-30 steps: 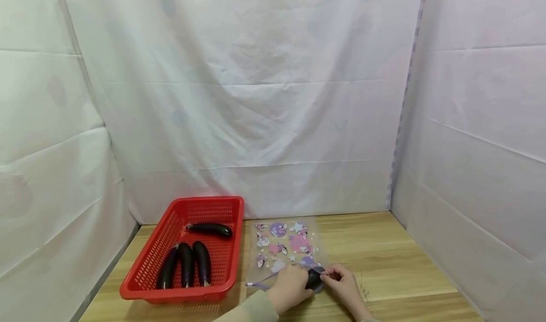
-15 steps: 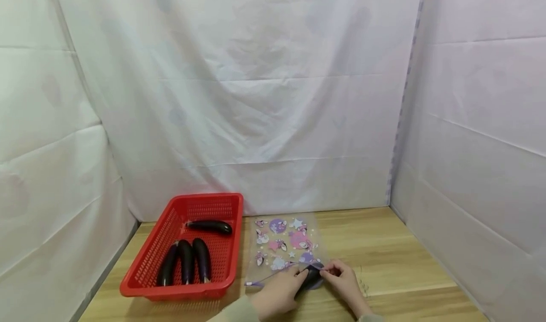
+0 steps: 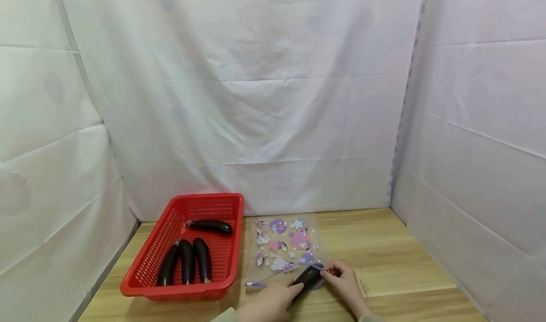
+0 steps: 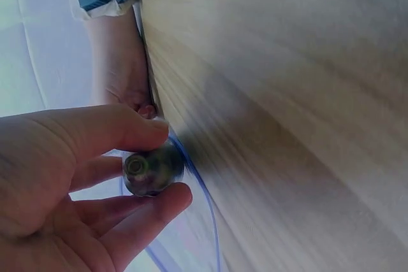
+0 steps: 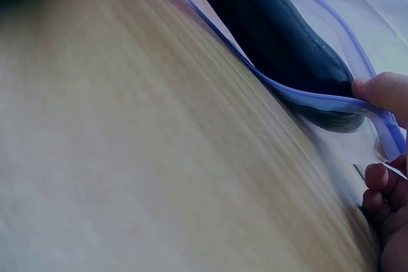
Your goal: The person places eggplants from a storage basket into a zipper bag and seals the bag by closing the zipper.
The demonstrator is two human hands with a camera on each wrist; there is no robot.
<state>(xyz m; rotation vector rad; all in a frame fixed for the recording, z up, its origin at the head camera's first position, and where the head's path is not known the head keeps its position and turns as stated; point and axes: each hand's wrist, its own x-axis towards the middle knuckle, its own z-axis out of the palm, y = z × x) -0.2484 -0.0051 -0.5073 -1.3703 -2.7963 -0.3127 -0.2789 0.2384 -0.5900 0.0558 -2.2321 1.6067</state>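
In the head view a dark purple eggplant (image 3: 308,279) lies slanted at the mouth of a clear zip bag (image 3: 266,251) printed with pink and purple figures. My left hand (image 3: 273,299) grips its near end; the left wrist view shows thumb and fingers round the stem end of the eggplant (image 4: 153,169). My right hand (image 3: 342,281) pinches the bag's mouth at its right corner. In the right wrist view the rounded end of the eggplant (image 5: 274,36) is inside the purple-edged opening of the bag (image 5: 299,97), beside my right thumb (image 5: 382,90).
A red plastic basket (image 3: 236,255) stands left of the bag, with several eggplants (image 3: 186,261) inside. The bag's white slider (image 3: 249,284) is at the left end of its mouth. White cloth (image 3: 264,99) hangs behind and at both sides of the wooden table (image 3: 375,241).
My left hand has slid back toward the near left along the eggplant, so more of it shows. My right hand stays at the bag's corner, nearly unmoved. The basket has not changed.
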